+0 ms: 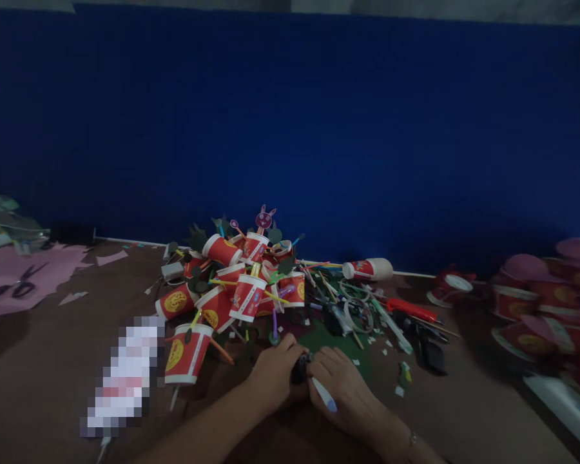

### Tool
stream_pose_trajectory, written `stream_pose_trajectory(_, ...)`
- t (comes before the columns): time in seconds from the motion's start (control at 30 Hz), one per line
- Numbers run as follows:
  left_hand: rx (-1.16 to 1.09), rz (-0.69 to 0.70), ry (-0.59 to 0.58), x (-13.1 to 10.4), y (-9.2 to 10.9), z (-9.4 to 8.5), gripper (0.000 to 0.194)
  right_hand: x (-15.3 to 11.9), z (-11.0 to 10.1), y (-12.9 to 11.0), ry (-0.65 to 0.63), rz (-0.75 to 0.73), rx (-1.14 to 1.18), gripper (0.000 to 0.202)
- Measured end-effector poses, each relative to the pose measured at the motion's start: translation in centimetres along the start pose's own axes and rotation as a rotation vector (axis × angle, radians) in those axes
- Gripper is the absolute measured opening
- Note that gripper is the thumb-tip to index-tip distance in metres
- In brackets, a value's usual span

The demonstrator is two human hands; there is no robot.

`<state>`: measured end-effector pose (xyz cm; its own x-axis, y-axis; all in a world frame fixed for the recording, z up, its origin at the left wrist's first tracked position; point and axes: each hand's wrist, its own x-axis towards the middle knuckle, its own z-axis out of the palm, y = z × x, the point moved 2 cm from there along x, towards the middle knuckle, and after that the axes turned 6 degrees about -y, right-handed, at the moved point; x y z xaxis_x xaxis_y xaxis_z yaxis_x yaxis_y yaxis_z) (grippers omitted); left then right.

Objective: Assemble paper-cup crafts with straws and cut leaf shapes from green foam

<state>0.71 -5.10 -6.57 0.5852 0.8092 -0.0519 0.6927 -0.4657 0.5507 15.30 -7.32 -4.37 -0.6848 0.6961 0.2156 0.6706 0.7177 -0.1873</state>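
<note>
I'm viewing a brown tabletop (473,399). Red paper cups (248,298) are lying heaped mid-table; pink paper (9,264) is covering the left.

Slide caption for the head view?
Left hand around a small dark object, right hand holding a slim white, lavender-ended stick, near piled red-and-white paper cups.

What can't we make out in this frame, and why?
All in the head view:
Dark item at the left hand: partly covered by fingers, too dim to identify.
White pen-like tool: far end hidden by the right hand.
Pale flat object: details lost to pixelation.
Right-hand cup pile: blurred, cut by the right edge.
Pink paper: cut by the left edge.
</note>
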Motion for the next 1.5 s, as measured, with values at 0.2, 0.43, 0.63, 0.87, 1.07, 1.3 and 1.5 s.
stream_pose_trajectory(0.2,0.029,-0.02,-0.029,0.0,0.2,-0.4,0.034,1.3,-0.4,-0.3,-0.086,0.056,-0.073,0.006)
stream_pose_trajectory(0.43,0.083,-0.034,-0.029,0.2,0.1,-0.3,0.038,2.6,-0.9,-0.7,-0.171,0.148,-0.129,0.008)
stream_pose_trajectory(0.63,0.08,-0.02,0.034,0.2,-0.3,0.4,0.04,3.6,-1.4,-0.3,-0.202,0.277,-0.11,0.012)
stream_pose_trajectory(0.87,0.086,-0.065,-0.031,0.2,-0.1,0.1,0.039,3.6,-0.6,1.9,-0.231,0.514,0.164,0.019)
stream_pose_trajectory(1.07,0.088,-0.085,-0.048,0.0,0.1,-0.1,0.048,2.7,-0.2,2.4,-0.131,0.487,0.395,0.018)
stream_pose_trajectory(1.3,0.075,-0.069,-0.033,0.0,0.3,-0.4,0.033,0.8,0.0,1.9,0.008,0.326,0.472,0.015)
stream_pose_trajectory(1.5,0.056,-0.041,-0.019,-0.2,0.4,-0.5,0.028,0.0,-0.3,1.6,0.091,0.227,0.329,0.014)
